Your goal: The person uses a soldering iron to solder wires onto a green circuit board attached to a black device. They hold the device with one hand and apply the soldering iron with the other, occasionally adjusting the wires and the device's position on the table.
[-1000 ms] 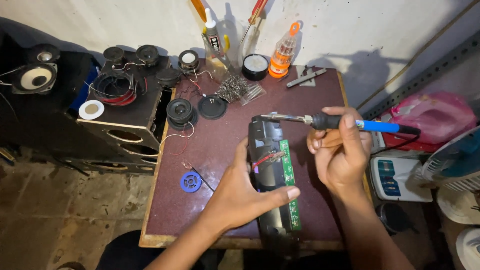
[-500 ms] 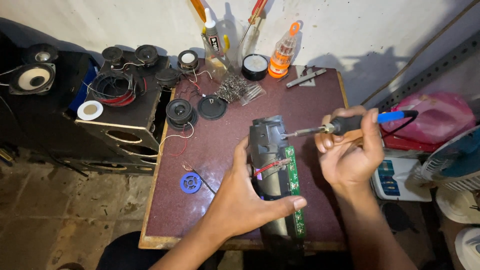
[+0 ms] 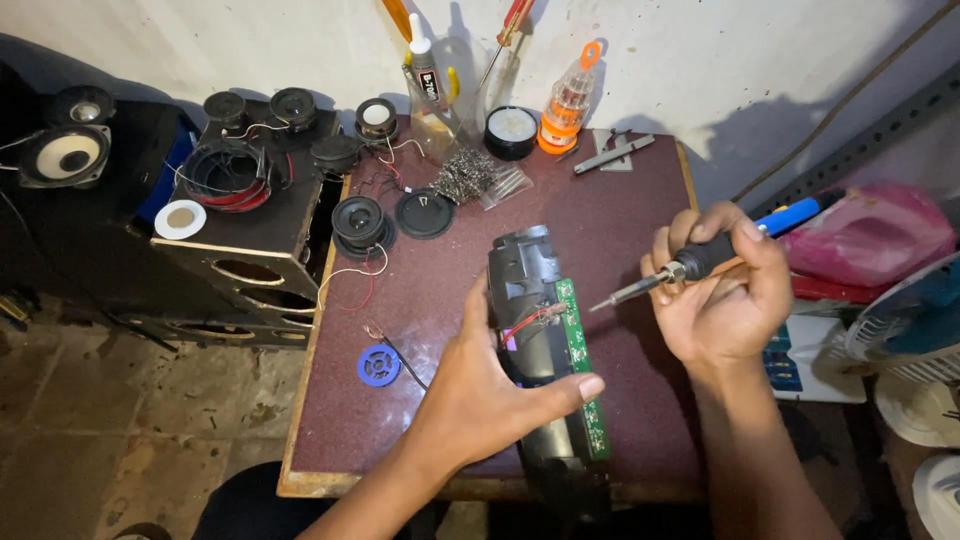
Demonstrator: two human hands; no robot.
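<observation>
I'm gripping the soldering iron (image 3: 700, 262) in my right hand (image 3: 725, 300), tip aiming left at the green circuit board (image 3: 578, 350). My left hand (image 3: 490, 395) is lying open, pinning the black speaker housing (image 3: 535, 340), its long axis running away from me.

left hand (image 3: 480, 395): palm down, fingers spread, thumb stretched rightward, forearm entering from the near edge of the surface | right hand (image 3: 722, 290): raised near the right edge, fingers curled in a closed grip, forearm rising from below
</observation>
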